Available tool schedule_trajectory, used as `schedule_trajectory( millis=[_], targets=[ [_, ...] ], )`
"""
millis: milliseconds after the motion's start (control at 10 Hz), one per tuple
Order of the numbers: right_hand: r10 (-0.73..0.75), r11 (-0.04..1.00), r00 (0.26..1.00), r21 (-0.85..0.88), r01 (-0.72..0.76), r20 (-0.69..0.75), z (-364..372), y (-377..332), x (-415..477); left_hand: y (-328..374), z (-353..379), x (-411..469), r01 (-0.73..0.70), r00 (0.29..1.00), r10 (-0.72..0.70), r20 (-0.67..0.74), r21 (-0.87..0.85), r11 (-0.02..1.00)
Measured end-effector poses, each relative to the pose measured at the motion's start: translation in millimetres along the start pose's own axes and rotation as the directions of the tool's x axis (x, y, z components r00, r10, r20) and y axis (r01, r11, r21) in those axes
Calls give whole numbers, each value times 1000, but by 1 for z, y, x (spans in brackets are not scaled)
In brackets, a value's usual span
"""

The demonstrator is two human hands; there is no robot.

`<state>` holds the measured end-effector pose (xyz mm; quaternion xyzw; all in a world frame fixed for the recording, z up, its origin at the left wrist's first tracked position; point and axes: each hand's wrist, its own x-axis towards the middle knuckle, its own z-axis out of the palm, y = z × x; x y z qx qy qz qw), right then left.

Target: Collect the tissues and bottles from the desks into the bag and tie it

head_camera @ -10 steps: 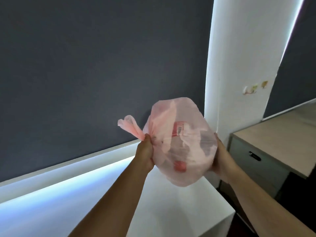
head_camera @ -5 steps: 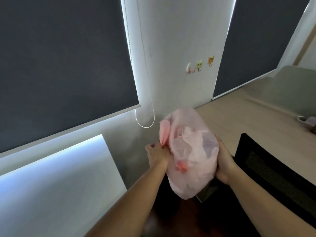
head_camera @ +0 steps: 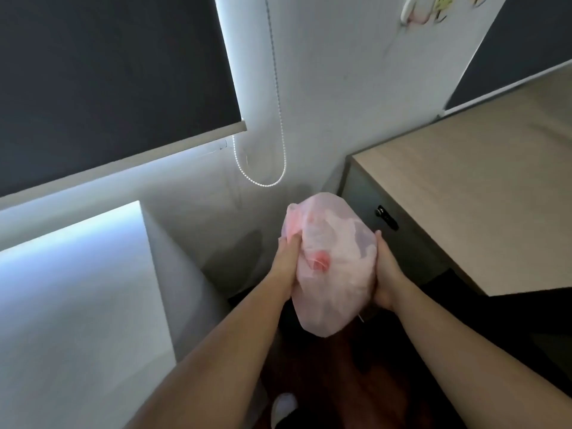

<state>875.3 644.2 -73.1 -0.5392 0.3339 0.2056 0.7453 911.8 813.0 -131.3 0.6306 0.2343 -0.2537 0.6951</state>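
bag [head_camera: 332, 264] lower now, between white desk [head_camera: 77, 305] and wooden desk [head_camera: 483, 205]

Bag [head_camera: 337, 274]: translucent pale pink, with a red-pink round spot [head_camera: 320, 261] showing through and whitish and grey patches inside. Blind [head_camera: 108, 72]: dark slate grey, pale off-white bottom bar. Bead chain [head_camera: 272, 125]: white. Wall [head_camera: 356, 72]: white. Left bench [head_camera: 71, 305]: white, bluish sheen. Right bench [head_camera: 483, 196]: light wood grain top, grey-green front, black handle [head_camera: 387, 216]. Floor [head_camera: 387, 382]: dark reddish brown.
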Motion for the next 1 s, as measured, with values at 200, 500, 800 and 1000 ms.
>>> schedule_trajectory(
  millis=[200,500,800,1000],
  targets=[
    [230,970,969,-56,-236,-94,-5,44,110,-51,-1,95,197,972,-210,-109,-122,973],
    [365,904,928,-210,-373,-77,-19,115,221,-149,-12,170,369,915,-396,-83,-231,900],
    [321,880,943,-341,-331,-87,-9,135,264,-174,-16,198,404,878,-443,-183,-214,889],
    [335,843,938,-417,-340,-89,2,120,248,-153,-5,180,427,878,-447,-169,-143,893]
  ],
)
